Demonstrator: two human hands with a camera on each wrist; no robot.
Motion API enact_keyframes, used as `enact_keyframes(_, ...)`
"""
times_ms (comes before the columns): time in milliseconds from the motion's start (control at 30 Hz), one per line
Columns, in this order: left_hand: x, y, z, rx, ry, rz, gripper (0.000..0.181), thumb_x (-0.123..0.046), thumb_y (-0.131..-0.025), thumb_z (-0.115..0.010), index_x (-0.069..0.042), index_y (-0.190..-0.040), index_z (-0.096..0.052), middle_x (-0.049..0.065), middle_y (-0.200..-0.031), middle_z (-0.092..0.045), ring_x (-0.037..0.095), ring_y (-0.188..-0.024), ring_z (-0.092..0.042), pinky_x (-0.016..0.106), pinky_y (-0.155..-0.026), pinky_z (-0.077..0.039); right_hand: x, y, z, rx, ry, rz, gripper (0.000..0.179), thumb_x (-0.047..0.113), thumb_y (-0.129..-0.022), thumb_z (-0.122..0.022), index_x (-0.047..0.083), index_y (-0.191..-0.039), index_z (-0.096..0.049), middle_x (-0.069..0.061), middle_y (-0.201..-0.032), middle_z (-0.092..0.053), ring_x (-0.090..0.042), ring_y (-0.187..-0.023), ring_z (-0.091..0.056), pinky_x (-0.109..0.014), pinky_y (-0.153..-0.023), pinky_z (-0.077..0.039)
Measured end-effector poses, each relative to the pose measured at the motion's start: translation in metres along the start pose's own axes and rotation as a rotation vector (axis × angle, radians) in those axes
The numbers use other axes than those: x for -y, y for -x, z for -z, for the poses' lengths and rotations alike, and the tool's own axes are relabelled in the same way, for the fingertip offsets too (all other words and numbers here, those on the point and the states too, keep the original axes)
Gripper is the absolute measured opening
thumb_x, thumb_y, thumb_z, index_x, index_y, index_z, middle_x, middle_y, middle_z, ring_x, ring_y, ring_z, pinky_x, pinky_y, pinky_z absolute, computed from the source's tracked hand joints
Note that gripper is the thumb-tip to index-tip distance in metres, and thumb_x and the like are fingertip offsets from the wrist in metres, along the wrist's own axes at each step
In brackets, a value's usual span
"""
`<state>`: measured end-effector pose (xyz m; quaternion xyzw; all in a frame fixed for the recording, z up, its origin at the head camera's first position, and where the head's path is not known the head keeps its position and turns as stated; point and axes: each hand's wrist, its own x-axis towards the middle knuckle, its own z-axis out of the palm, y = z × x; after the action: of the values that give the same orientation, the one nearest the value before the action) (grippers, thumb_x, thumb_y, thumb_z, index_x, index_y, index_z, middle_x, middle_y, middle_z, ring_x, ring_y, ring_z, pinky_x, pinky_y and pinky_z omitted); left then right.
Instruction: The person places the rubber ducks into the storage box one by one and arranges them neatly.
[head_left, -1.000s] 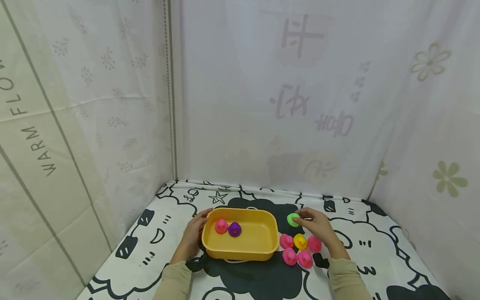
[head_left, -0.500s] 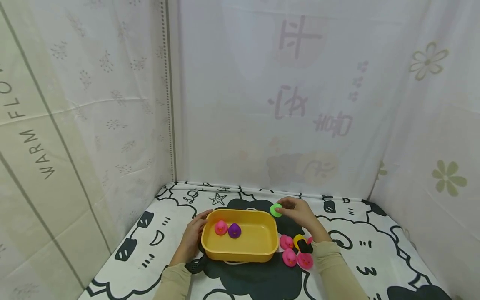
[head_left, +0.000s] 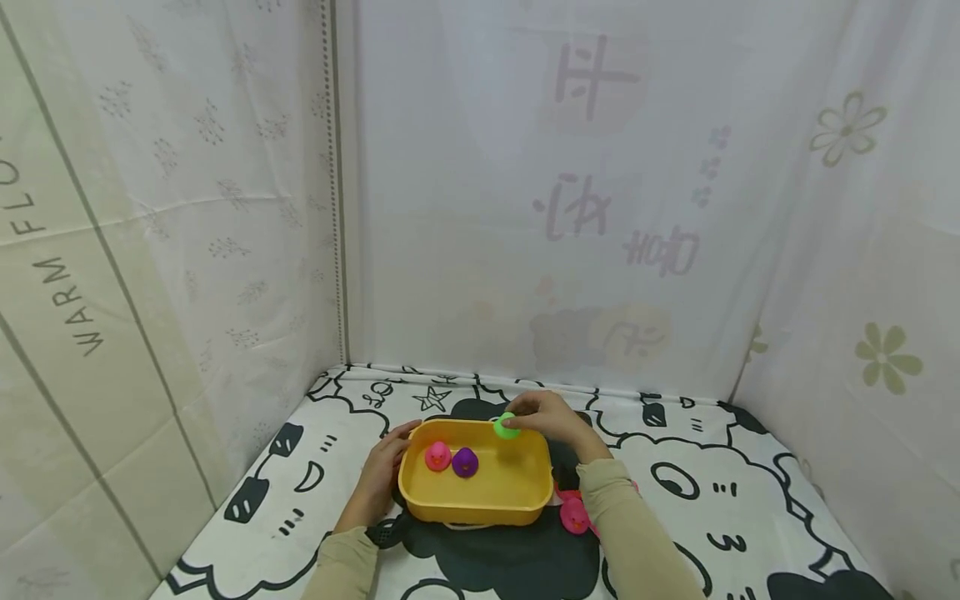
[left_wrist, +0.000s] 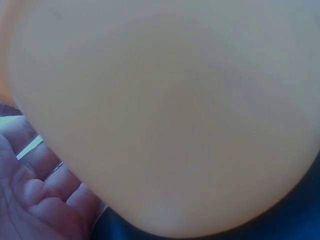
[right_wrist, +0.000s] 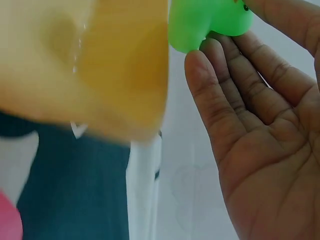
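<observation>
A yellow plastic basin [head_left: 480,510] stands on the cloth, with a pink rubber duck [head_left: 438,456] and a purple rubber duck [head_left: 465,462] inside toward its left. My left hand [head_left: 379,477] rests against the basin's left end, fingertips at the rim; in the left wrist view the basin wall hides their ends. Between thumb and fingers of my right hand [head_left: 553,418] a green rubber duck [head_left: 506,426] is pinched, overlapping the basin's back right rim in the head view. The right wrist view shows the green duck [right_wrist: 207,22] beside the basin's wall [right_wrist: 125,60].
Right of the basin, more pink ducks [head_left: 575,516] sit on the cloth, partly hidden by my right sleeve [head_left: 630,525]. The table is covered by a black-and-white patterned cloth [head_left: 750,500]. Pale printed curtains [head_left: 480,208] hang behind and on both sides.
My right hand has carried the green duck leftward, from above the duck group to the basin's back right rim. My sleeve now covers most of that group. The left hand keeps its place.
</observation>
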<state>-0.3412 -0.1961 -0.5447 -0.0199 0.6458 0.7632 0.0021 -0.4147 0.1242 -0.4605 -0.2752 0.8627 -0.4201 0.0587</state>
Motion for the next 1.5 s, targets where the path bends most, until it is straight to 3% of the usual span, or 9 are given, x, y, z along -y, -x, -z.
enact_keyframes(200, 0.001, 0.004, 0.000, -0.004, -0.011, -0.012, 0.045, -0.020, -0.100, -0.044, -0.015, -0.144, -0.054, 0.012, -0.148, -0.049, 0.033, -0.130, -0.054, 0.044, -0.108, -0.045, 0.010, -0.008, -0.020, 0.089, -0.044, -0.013, 0.025, 0.029, -0.087, -0.078, 0.014, -0.107, -0.074, 0.002, -0.095, -0.071, -0.017, -0.089, -0.065, -0.036, -0.083, -0.056)
enact_keyframes(367, 0.000, 0.003, -0.002, 0.011, 0.005, -0.010, 0.045, -0.020, -0.100, -0.044, -0.015, -0.144, -0.054, 0.012, -0.148, -0.049, 0.032, -0.130, -0.053, 0.044, -0.108, -0.044, 0.010, -0.010, -0.030, 0.140, 0.025, -0.029, 0.027, 0.032, -0.086, -0.079, 0.018, -0.108, -0.073, 0.007, -0.098, -0.070, -0.013, -0.094, -0.064, -0.035, -0.088, -0.055)
enact_keyframes(1133, -0.003, 0.001, -0.004, 0.003, -0.009, -0.007, 0.045, -0.020, -0.101, -0.042, -0.016, -0.144, -0.054, 0.010, -0.150, -0.047, 0.031, -0.133, -0.052, 0.046, -0.112, -0.040, 0.015, -0.011, -0.039, 0.207, 0.204, -0.005, 0.017, 0.028, -0.085, -0.081, 0.019, -0.098, -0.074, 0.010, -0.093, -0.069, -0.008, -0.089, -0.065, -0.028, -0.082, -0.056)
enact_keyframes(1233, 0.002, 0.001, -0.002, 0.011, -0.005, -0.006, 0.045, -0.021, -0.101, -0.043, -0.016, -0.144, -0.054, 0.010, -0.150, -0.047, 0.031, -0.133, -0.051, 0.045, -0.112, -0.040, 0.014, -0.010, -0.042, 0.216, 0.223, -0.019, 0.019, 0.027, -0.084, -0.082, 0.017, -0.098, -0.074, 0.010, -0.093, -0.069, -0.008, -0.088, -0.064, -0.026, -0.081, -0.056)
enact_keyframes(1500, -0.002, 0.001, -0.001, 0.008, 0.001, -0.017, 0.044, -0.020, -0.101, -0.042, -0.016, -0.143, -0.056, 0.010, -0.148, -0.049, 0.031, -0.132, -0.052, 0.046, -0.111, -0.042, 0.020, -0.009, -0.043, 0.226, 0.280, -0.072, 0.018, 0.027, -0.082, -0.083, 0.018, -0.095, -0.073, 0.010, -0.089, -0.066, -0.010, -0.083, -0.060, -0.027, -0.078, -0.055)
